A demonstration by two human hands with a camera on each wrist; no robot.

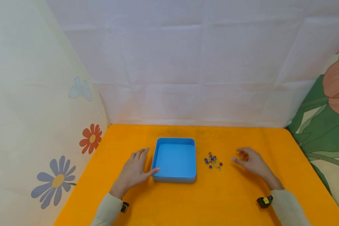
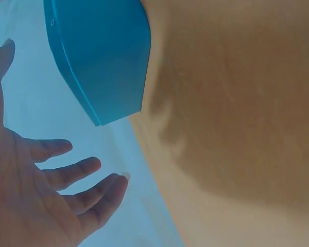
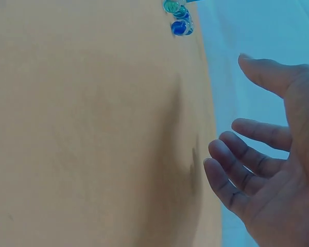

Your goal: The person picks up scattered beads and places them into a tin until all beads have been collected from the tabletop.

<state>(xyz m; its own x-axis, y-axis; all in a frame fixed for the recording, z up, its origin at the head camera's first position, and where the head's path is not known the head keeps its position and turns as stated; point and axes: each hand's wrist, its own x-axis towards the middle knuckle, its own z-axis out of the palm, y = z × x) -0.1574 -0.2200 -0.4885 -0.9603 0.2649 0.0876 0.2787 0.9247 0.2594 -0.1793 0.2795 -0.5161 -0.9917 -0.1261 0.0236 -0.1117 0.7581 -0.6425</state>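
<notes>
A shallow square blue tray (image 1: 175, 160) lies on the orange table, left of several small glass marbles (image 1: 212, 159). The marbles are blue, amber and yellowish-green, grouped loosely. Beside the tray's left wall is my left hand (image 1: 134, 171), fingers spread and relaxed, thumb near the front left corner; whether it touches the rim I cannot tell. The left wrist view shows nothing in its palm (image 2: 26, 190) and the tray's outer wall (image 2: 105, 62) above the fingers. To the right of the marbles hovers my right hand (image 1: 252, 161), loosely bent and holding nothing. Blue and green marbles (image 3: 180, 23) appear above it in the right wrist view.
The orange table (image 1: 228, 201) meets a pale, creased cloth (image 1: 200, 72) at its back edge. Flower-printed sheets stand along both sides, with a purple flower (image 1: 57, 180) on the left and a large pink bloom (image 1: 337, 84) on the right.
</notes>
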